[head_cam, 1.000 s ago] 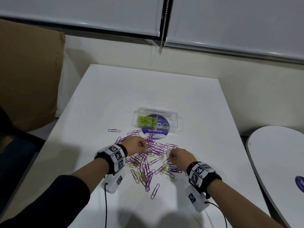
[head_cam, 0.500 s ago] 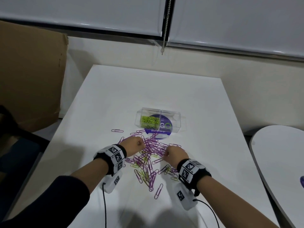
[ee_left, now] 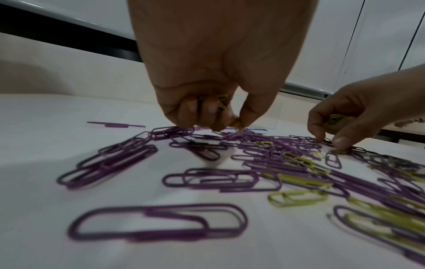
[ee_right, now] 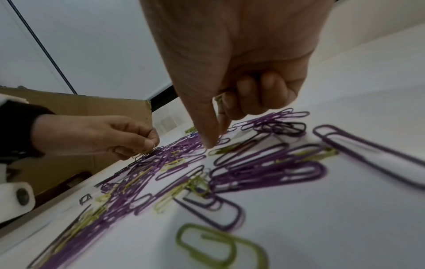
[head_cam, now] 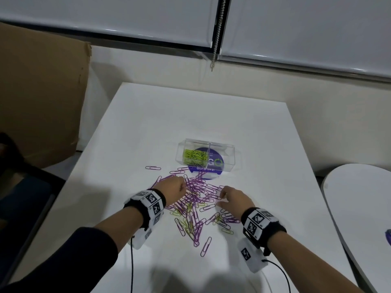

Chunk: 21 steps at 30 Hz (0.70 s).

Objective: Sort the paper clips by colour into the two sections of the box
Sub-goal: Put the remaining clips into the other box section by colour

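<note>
A clear two-section box (head_cam: pixel 229 160) stands beyond a pile of purple and green paper clips (head_cam: pixel 196 199). Its left section holds green clips (head_cam: pixel 194 155); no clips show in the right section. My left hand (head_cam: pixel 183 188) is curled at the pile's left edge. In the left wrist view it (ee_left: pixel 230 124) keeps green clips (ee_left: pixel 222 101) tucked in its palm while its fingertips pinch at the pile. My right hand (head_cam: pixel 222 196) is on the pile's right side. It (ee_right: pixel 214 136) holds a green clip (ee_right: pixel 219 99) under curled fingers, thumb pressed down among the clips.
The white table (head_cam: pixel 201 115) extends behind the box. A brown cardboard sheet (head_cam: pixel 42 92) leans at the left, and a second round white table (head_cam: pixel 359 197) stands to the right. One purple clip (head_cam: pixel 152 167) lies apart on the left, another (head_cam: pixel 206 246) near me.
My right hand slid left, then back right, and its fingers have loosened from a fist over the pile. My left hand has stayed at the pile's left edge.
</note>
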Tool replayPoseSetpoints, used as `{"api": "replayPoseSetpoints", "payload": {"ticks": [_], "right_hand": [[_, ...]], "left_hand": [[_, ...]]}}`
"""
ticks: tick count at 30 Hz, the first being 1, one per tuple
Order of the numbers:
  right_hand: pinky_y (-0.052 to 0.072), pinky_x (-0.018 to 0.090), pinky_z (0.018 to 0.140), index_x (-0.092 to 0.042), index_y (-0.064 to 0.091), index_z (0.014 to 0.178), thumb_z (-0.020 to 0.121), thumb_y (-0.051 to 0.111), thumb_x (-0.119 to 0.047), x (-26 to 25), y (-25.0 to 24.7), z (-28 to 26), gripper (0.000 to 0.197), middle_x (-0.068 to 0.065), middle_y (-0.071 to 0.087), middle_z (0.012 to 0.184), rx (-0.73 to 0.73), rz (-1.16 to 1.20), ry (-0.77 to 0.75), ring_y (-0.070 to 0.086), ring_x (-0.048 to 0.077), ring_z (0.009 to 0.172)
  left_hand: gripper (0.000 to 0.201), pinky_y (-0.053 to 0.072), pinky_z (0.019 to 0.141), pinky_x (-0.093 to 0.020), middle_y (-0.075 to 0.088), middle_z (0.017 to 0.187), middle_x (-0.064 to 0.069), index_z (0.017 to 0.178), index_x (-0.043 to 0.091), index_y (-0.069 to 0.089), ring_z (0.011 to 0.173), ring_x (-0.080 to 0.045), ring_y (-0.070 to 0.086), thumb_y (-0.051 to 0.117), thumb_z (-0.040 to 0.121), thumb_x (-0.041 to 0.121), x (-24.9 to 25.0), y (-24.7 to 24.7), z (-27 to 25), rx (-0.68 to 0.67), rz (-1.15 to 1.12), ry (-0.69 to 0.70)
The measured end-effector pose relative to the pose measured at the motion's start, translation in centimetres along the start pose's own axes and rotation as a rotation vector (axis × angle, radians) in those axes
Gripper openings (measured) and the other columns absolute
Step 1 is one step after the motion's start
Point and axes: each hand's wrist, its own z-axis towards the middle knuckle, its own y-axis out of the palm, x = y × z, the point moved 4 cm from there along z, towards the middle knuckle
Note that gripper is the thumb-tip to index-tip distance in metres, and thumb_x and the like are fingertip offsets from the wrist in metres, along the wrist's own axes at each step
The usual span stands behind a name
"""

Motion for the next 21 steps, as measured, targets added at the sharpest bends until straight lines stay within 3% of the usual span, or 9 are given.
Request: {"api": "replayPoseSetpoints", "payload": {"ticks": [3, 5, 7, 9, 11, 12, 14, 16, 21], "right_hand": [[0.036, 0.025, 0.072, -0.021, 0.048, 0.094, 0.09, 0.054, -0.027, -0.6, -0.3, -0.2, 0.009, 0.001, 0.055, 0.095, 0.046, -0.045, -0.046, 0.054, 0.022, 0.089], [0.038, 0.026, 0.073, -0.019, 0.053, 0.099, 0.092, 0.051, -0.026, -1.1, -0.4, -0.1, 0.01, 0.004, 0.063, 0.106, 0.057, -0.112, -0.074, 0.059, 0.025, 0.097], [0.044, 0.029, 0.076, -0.018, 0.056, 0.1, 0.092, 0.047, -0.023, -1.3, -0.5, -0.1, 0.014, 0.005, 0.065, 0.111, 0.059, -0.195, -0.092, 0.06, 0.026, 0.101], [0.047, 0.029, 0.079, -0.016, 0.059, 0.104, 0.091, 0.045, -0.021, -1.1, -0.7, -0.1, 0.02, 0.005, 0.066, 0.111, 0.047, -0.242, -0.091, 0.061, 0.026, 0.101], [0.047, 0.029, 0.079, -0.017, 0.06, 0.105, 0.09, 0.047, -0.024, -0.7, -1.0, -0.1, 0.021, 0.005, 0.066, 0.111, 0.021, -0.262, -0.081, 0.061, 0.026, 0.101], [0.046, 0.029, 0.081, -0.017, 0.059, 0.107, 0.09, 0.049, -0.028, -0.5, -1.2, -0.1, 0.022, 0.004, 0.065, 0.113, -0.004, -0.275, -0.077, 0.06, 0.025, 0.103], [0.045, 0.03, 0.086, -0.018, 0.057, 0.112, 0.089, 0.053, -0.035, -0.3, -1.1, -0.1, 0.028, 0.003, 0.062, 0.118, -0.068, -0.311, -0.077, 0.058, 0.024, 0.108], [0.045, 0.031, 0.088, -0.018, 0.058, 0.112, 0.09, 0.053, -0.032, -0.2, -0.7, 0.0, 0.027, 0.004, 0.061, 0.12, -0.096, -0.322, -0.075, 0.058, 0.025, 0.109], [0.046, 0.032, 0.084, -0.012, 0.059, 0.106, 0.091, 0.046, -0.02, -0.2, 0.1, 0.4, 0.022, 0.009, 0.064, 0.114, -0.134, -0.242, -0.047, 0.059, 0.028, 0.104]], "left_hand": [[0.011, 0.035, 0.058, -0.023, 0.054, 0.084, -0.003, 0.085, 0.014, 0.045, 0.072, -0.019, 0.047, 0.04, 0.094, 0.019, -0.6, -0.4, 0.0, 0.018, -0.124, -0.039], [0.013, 0.036, 0.057, -0.022, 0.058, 0.088, -0.007, 0.089, 0.012, 0.049, 0.072, -0.019, 0.049, 0.041, 0.095, 0.02, -0.8, -0.7, -0.1, 0.019, -0.185, -0.055], [0.019, 0.04, 0.066, -0.024, 0.064, 0.101, -0.012, 0.101, 0.008, 0.056, 0.079, -0.021, 0.054, 0.041, 0.096, 0.02, -1.0, -0.9, -0.1, 0.023, -0.203, -0.054], [0.026, 0.042, 0.08, -0.025, 0.063, 0.115, -0.012, 0.115, 0.007, 0.057, 0.096, -0.024, 0.059, 0.04, 0.098, 0.016, -1.0, -0.9, -0.2, 0.009, -0.205, -0.047], [0.03, 0.042, 0.089, -0.026, 0.062, 0.121, -0.011, 0.119, 0.007, 0.057, 0.11, -0.025, 0.058, 0.036, 0.099, 0.013, -0.9, -0.8, -0.4, -0.015, -0.229, -0.05], [0.03, 0.042, 0.088, -0.026, 0.062, 0.121, -0.01, 0.118, 0.007, 0.058, 0.11, -0.026, 0.058, 0.035, 0.099, 0.012, -0.8, -0.8, -0.4, -0.019, -0.247, -0.051], [0.03, 0.041, 0.075, -0.022, 0.061, 0.119, -0.012, 0.115, 0.004, 0.058, 0.097, -0.027, 0.058, 0.033, 0.099, 0.011, -0.7, -0.7, -0.4, -0.019, -0.289, -0.058], [0.031, 0.038, 0.064, -0.017, 0.061, 0.113, -0.013, 0.113, 0.002, 0.057, 0.085, -0.018, 0.051, 0.031, 0.1, 0.01, -0.6, -0.6, -0.3, -0.016, -0.321, -0.061], [0.027, 0.037, 0.051, -0.01, 0.053, 0.078, 0.0, 0.097, 0.006, 0.056, 0.063, -0.007, 0.049, 0.028, 0.099, 0.01, -0.5, -0.3, 0.1, -0.055, -0.428, -0.099]]}}
